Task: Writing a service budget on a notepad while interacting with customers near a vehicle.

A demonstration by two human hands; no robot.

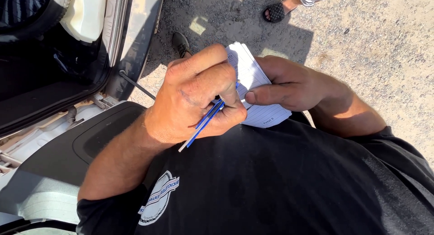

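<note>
The left hand (pixel 199 97) is closed around a blue and white pen (pixel 203 124), its tip hidden against a small white lined notepad (pixel 255 88). The right hand (pixel 289 88) grips that notepad from the side, thumb laid across the page, holding it against the person's black shirt (pixel 280 180). A round white and blue printed badge (pixel 159 198) sits low on the shirt's chest. Beyond lie gravel ground (pixel 384 40), another person's sandalled foot (pixel 275 11) and an open vehicle door (pixel 131 40).

Both hands are raised close in front of the chest. The left hand (pixel 199 97) is curled tightly with fingers pinched. The right hand (pixel 289 88) is half closed, its thumb stretched toward the left.
</note>
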